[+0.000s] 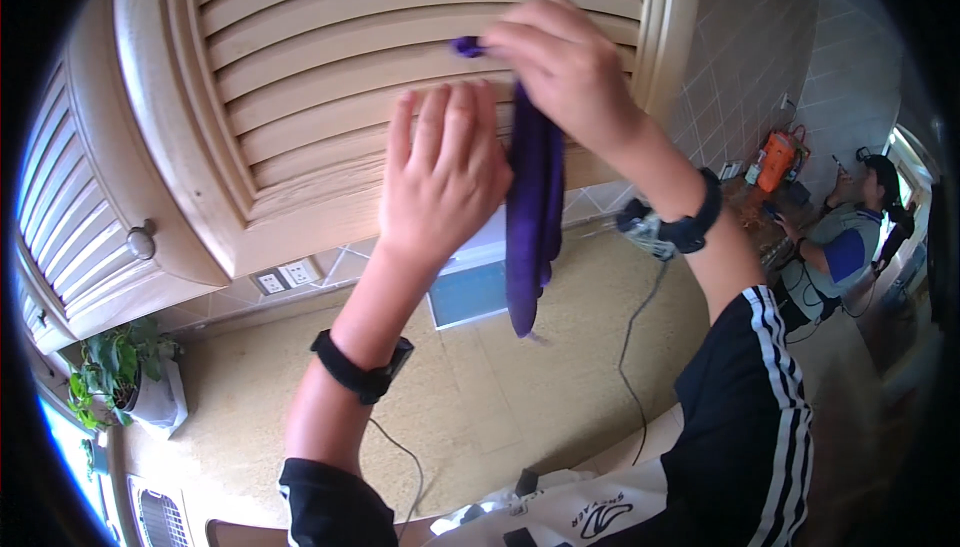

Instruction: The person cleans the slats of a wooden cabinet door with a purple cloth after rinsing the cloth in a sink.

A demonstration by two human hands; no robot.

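A dark purple cloth (534,209) hangs from my right hand (574,70), which grips its upper part. A small bunched end of the cloth sticks out past my fingertips on the left. My left hand (442,164) lies against the lower part of a louvred wooden cabinet door (420,66), its fingers pointing up and slightly apart. The cloth falls just beside the left hand's right edge. My left thumb and palm are hidden. The cloth's lower tip hangs in front of the countertop (480,382).
At the left, a potted plant (154,397) stands on the counter beneath a second cabinet door with a knob (141,241). Wall sockets (286,277) sit below the cabinets. A blue panel (471,293) is behind the cloth. Cables (628,355) run from my wristbands. At right are a person (840,247) and an orange bag (780,159).
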